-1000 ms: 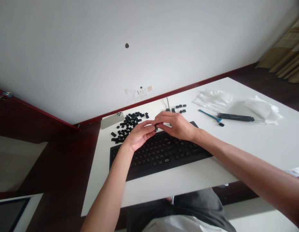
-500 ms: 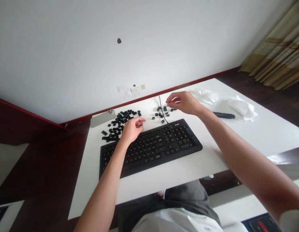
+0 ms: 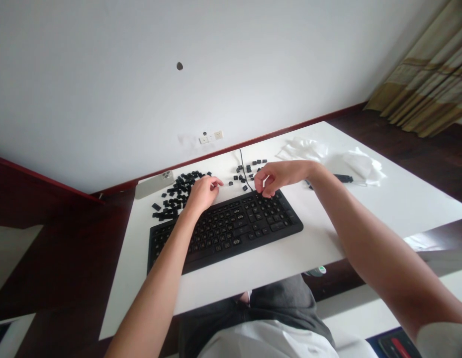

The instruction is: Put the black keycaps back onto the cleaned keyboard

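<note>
A black keyboard [image 3: 212, 246] lies at a slant on the white table, with bare key positions and keys on it. My left hand [image 3: 204, 193] is above its back edge, beside a heap of loose black keycaps [image 3: 184, 186]. Its fingers are curled towards the thumb; whatever is between them is hidden. My right hand [image 3: 271, 178] pinches at the keyboard's upper right, fingertips down on or just over it; a small dark bit, seemingly a keycap, is mostly hidden there. More loose keycaps [image 3: 242, 179] lie between the hands, behind the keyboard.
A cable [image 3: 242, 164] runs back from the keyboard. A phone [image 3: 152, 185] lies at the table's back left. Crumpled white plastic [image 3: 365, 166] and a black tool-like object [image 3: 343, 178] are at the right. Wall sockets [image 3: 211, 137] sit behind the table [image 3: 402, 209].
My right hand has moved from the loose keycaps down and nearer to the keyboard's upper right. My left hand has stayed near the heap. The view has shifted slightly.
</note>
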The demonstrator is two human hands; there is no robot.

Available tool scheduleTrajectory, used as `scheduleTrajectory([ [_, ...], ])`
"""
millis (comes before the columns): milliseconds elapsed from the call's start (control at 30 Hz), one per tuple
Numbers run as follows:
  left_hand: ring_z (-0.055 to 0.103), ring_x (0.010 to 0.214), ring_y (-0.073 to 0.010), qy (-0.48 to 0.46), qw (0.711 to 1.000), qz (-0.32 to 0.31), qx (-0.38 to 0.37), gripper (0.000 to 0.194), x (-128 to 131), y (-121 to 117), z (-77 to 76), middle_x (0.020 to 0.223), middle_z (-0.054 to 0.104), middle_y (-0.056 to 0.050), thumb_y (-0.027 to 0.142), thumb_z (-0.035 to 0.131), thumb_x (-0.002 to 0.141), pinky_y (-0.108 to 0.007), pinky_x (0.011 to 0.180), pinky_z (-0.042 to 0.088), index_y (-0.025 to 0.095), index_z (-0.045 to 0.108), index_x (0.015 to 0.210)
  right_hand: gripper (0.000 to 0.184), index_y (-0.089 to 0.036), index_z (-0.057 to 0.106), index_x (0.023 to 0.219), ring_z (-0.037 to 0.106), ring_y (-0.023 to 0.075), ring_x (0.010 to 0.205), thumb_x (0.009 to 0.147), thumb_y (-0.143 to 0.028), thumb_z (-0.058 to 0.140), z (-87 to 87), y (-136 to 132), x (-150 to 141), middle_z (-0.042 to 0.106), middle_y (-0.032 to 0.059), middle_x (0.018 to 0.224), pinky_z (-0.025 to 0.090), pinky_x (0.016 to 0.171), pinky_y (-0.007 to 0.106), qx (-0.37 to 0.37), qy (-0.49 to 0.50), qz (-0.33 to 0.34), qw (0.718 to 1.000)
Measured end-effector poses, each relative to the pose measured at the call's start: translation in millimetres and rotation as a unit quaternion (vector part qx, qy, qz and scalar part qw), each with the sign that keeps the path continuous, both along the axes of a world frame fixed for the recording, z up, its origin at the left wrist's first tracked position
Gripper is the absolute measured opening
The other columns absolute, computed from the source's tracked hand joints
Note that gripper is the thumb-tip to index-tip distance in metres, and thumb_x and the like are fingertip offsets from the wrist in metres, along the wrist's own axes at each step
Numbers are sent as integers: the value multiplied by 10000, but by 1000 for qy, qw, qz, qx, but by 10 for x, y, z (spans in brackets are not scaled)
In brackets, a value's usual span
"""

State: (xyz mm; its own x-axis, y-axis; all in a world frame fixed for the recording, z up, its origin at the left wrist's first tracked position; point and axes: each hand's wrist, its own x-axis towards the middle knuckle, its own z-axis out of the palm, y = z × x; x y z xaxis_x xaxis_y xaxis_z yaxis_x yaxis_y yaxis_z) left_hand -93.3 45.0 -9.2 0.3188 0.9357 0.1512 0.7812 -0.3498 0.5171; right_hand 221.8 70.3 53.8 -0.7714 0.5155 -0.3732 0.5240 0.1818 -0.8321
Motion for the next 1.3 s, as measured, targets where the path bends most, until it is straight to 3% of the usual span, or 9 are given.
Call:
scheduleTrajectory([
  [200,671,843,-184,-26,999,-6,33,304,27,-46,-43,926,681,-45,66,587,905,-321,896,553,216,814,1041,313,-185,813,991,798,229,894,730,-350,857,9,-111,-82,831,27,916,620,848,355,-72,-48,22,996],
  [367,689,868,-194,-26,999,-22,43,282,29,-96,-35,964,719,-47,80,604,919,-317,881,544,227,800,1058,294,-195,849,951,797,240,879,715,-369,866,17,-159,-123,841,36,878,610,812,349,-30,-93,32,995],
  [533,705,980,-233,-5,998,-13,61,268,45,-177,103,1081,764,-57,161,679,944,-353,925,520,241,779,1181,265,-204,847,951,801,246,869,727,-345,846,0,-179,-146,847,42,889,610,796,353,-31,-112,37,992],
  [667,709,996,-239,-28,996,-28,79,217,169,-322,240,1066,780,-57,176,658,975,-363,935,512,235,794,1133,253,-212,836,925,812,263,877,711,-345,852,-24,-199,-163,851,44,908,617,822,379,-43,-131,17,990],
  [800,717,1002,-248,-60,993,-63,74,195,323,-425,237,1045,796,-58,177,644,986,-375,946,517,238,807,1073,179,-237,853,905,807,269,875,748,-318,821,-10,-260,-197,848,36,883,604,803,384,-7,-158,19,987],
  [1000,716,991,-252,-59,993,-79,68,206,346,-415,129,1030,801,-68,158,629,986,-385,945,515,229,817,1032,136,-272,870,852,785,256,845,791,-227,757,24,-357,-272,844,19,863,563,748,363,122,-173,42,976],
  [1300,722,988,-247,-64,993,-72,73,195,323,-416,151,1040,813,-65,161,639,986,-386,939,523,220,822,1021,116,-266,875,839,777,256,794,811,-315,773,21,-372,-251,842,34,841,562,692,356,131,-163,64,976],
])
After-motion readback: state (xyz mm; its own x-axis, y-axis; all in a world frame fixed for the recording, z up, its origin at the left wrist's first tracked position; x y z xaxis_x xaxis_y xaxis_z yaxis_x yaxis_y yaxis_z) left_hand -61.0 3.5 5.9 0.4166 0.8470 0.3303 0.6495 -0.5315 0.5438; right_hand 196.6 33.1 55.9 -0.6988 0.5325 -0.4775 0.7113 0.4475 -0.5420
